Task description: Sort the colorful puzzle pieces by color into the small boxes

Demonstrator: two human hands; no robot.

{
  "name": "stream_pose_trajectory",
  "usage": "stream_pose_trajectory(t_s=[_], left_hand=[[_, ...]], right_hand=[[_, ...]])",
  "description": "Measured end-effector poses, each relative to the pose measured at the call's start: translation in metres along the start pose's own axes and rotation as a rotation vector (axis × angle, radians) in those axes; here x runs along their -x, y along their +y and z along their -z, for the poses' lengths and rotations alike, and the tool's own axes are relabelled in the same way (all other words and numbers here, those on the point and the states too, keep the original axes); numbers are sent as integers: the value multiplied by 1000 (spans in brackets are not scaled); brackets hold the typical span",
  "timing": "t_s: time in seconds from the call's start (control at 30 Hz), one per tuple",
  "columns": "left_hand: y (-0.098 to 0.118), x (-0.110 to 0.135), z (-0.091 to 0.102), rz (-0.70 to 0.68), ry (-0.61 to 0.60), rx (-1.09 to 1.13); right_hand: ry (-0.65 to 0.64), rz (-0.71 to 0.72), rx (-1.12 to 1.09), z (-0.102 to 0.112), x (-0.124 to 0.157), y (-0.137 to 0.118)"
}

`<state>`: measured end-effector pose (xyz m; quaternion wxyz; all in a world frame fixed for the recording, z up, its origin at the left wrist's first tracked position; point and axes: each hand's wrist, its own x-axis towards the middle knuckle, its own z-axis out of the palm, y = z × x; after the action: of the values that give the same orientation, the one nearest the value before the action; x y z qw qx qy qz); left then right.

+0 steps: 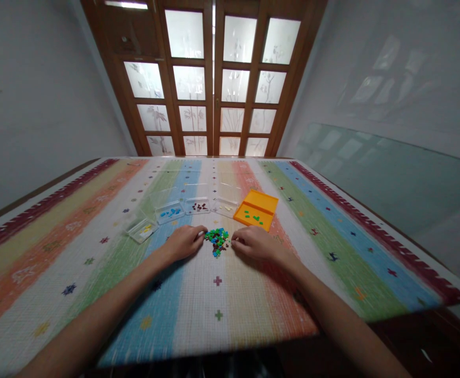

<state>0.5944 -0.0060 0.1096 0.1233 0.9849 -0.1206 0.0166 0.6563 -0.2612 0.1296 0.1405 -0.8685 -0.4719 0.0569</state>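
A small pile of green, blue and dark brown pieces, like tiny building bricks, lies between my hands on the striped cloth. My left hand rests at the pile's left edge, its fingers drawn together. On the other side, my right hand lies with curled fingers just beside the pile. Whether either fingertip grip holds a piece is too small to make out. Beyond them stands an open orange box with several green pieces inside. A clear box to its left holds dark brown pieces.
Further left, one clear box has blue pieces and another yellow ones. Beside the orange box, a clear box contains cream pieces. The striped tablecloth covers the table. Wooden glass doors stand behind it.
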Motion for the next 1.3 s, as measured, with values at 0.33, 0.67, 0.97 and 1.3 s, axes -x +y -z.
stream_pose_trajectory(t_s=[0.33, 0.67, 0.97, 1.3], left_hand=[[-6, 7, 7, 13, 37, 97], [-22, 23, 22, 17, 36, 171], [-43, 23, 34, 164, 67, -63], [-85, -1, 63, 373, 21, -280]], right_hand=[[-6, 3, 19, -1, 0, 0], [-12, -5, 16, 1, 0, -1], [-7, 0, 9, 1, 1, -1], [-24, -14, 14, 4, 0, -2]])
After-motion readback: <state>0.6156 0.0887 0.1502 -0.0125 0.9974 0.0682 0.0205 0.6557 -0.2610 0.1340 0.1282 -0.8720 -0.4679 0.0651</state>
